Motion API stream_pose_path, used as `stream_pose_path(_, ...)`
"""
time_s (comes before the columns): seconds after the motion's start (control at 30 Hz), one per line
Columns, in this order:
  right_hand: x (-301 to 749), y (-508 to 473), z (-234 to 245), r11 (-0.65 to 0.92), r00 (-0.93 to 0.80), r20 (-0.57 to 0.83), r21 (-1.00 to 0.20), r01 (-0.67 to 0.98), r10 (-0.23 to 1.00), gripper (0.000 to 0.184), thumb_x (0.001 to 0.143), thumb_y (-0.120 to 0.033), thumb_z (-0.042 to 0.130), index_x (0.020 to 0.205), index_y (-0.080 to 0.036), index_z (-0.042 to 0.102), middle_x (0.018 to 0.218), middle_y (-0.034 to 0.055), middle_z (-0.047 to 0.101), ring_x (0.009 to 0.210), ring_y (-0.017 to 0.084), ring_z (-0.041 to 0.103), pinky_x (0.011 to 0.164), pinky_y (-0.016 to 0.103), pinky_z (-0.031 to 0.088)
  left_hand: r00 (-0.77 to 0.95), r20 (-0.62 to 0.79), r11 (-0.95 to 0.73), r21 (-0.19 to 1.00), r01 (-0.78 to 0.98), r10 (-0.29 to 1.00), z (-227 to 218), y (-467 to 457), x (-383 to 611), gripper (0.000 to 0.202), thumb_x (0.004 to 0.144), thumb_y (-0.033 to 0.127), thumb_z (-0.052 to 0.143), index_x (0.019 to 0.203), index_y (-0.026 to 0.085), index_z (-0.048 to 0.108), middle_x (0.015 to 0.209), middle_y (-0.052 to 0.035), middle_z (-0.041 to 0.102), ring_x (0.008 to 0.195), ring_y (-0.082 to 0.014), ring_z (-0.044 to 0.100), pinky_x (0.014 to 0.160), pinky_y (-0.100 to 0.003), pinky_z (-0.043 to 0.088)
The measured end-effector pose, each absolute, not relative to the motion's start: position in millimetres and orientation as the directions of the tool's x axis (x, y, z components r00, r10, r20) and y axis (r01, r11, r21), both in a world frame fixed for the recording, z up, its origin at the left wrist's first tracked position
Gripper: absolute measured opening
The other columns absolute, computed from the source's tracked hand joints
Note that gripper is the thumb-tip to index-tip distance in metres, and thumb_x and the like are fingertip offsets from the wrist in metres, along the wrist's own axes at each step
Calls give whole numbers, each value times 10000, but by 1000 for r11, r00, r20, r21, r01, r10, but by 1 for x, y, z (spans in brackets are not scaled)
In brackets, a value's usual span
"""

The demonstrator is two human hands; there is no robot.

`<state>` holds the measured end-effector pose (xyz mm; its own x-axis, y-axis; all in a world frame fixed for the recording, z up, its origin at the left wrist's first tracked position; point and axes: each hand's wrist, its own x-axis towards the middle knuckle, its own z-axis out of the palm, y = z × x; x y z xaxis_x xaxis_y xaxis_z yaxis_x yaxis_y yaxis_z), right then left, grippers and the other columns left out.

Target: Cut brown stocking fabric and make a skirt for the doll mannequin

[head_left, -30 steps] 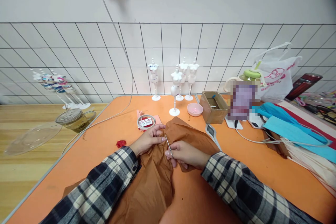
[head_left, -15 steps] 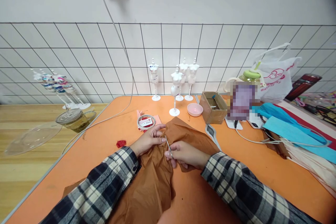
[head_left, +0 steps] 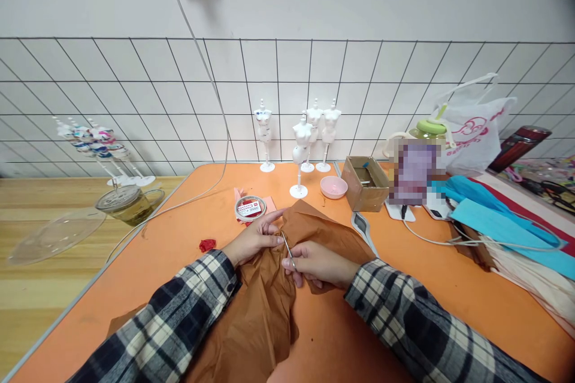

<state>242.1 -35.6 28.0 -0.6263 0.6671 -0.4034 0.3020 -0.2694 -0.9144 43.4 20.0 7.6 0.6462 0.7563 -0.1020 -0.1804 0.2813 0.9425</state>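
Head view. The right hand [head_left: 317, 263] has its grip closed round the handles of small scissors [head_left: 287, 246]. The blades run up and to the left from that grip, toward the left hand [head_left: 254, 239]; whether they are parted is too fine to tell. The left hand's grip is pinched together on a fold of brown paper [head_left: 269, 305], with the index finger stretched out beyond the blade tips. The paper lies crumpled on the orange worktop [head_left: 426, 287], under both grips. It spreads from them toward the person, between the plaid sleeves, and a peak rises just beyond the right grip. The blade tips meet the paper just right of the left grip, so the scissors' long axis bridges the two hands. Just beyond the left grip sits a round tin [head_left: 250, 207]; left of that grip, apart from it, lies a red scrap [head_left: 207, 245].
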Motion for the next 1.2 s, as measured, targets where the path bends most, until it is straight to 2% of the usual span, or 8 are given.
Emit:
stream_pose_path(0.17, 243, -36, 25, -297, -635, -415, -910, 290, 651, 268, 868, -398, 570, 739, -181, 482, 539, -73, 518, 287, 28, 299, 286, 156, 201, 618, -96, 246, 956, -162, 780, 12, 19, 44, 937, 716, 146, 773, 1507, 228, 278, 607, 69, 581, 487, -44, 427, 497, -175, 256)
stream_pose_path(0.4, 244, -36, 28, -296, -619, -431, -902, 315, 657, 269, 889, -425, 546, 834, -162, 560, 585, -52, 571, 311, 30, 351, 299, 153, 232, 648, -91, 246, 957, -153, 757, 14, 18, 43, 974, 728, 160, 767, 1524, 252, 213, 616, 60, 597, 488, -51, 431, 501, -182, 257)
stream_pose_path(0.63, 242, -39, 31, -305, -606, -451, -892, 333, 655, 194, 869, -334, 571, 766, -181, 509, 526, -80, 514, 286, 35, 326, 280, 155, 204, 639, -79, 224, 963, -150, 765, 13, 19, 42, 970, 727, 154, 767, 1520, 257, 219, 583, 81, 540, 476, -40, 402, 497, -169, 247)
stream_pose_path(0.87, 241, -37, 32, -336, -598, -444, -896, 291, 667, 245, 899, -405, 534, 834, -168, 526, 594, -57, 569, 313, 22, 341, 309, 141, 237, 608, -83, 252, 947, -199, 790, 11, 19, 43, 984, 728, 168, 768, 1525, 272, 200, 634, 62, 595, 534, -73, 508, 555, -187, 332)
stream_pose_path(1.0, 240, -35, 28, -385, -584, -441, -895, 226, 682, 239, 896, -401, 521, 832, -171, 518, 579, -51, 563, 316, 32, 320, 308, 145, 229, 564, -90, 266, 934, -238, 821, 12, 18, 45, 945, 698, 171, 785, 1502, 263, 297, 764, 4, 673, 670, -132, 611, 679, -239, 413)
stream_pose_path(1.13, 240, -34, 27, -394, -597, -434, -896, 206, 674, 256, 881, -418, 535, 822, -169, 521, 577, -44, 566, 315, 37, 313, 305, 149, 219, 490, -70, 241, 925, -295, 869, 13, 18, 47, 658, 771, 249, 732, 1388, 215, 504, 881, -52, 700, 852, -187, 638, 814, -288, 428)
stream_pose_path(1.2, 241, -34, 28, -392, -602, -438, -894, 216, 668, 249, 882, -413, 536, 826, -170, 522, 586, -39, 579, 322, 37, 307, 308, 148, 219, 475, -66, 235, 923, -305, 877, 12, 19, 47, 602, 776, 252, 730, 1346, 204, 544, 854, -40, 691, 810, -170, 630, 787, -275, 429)
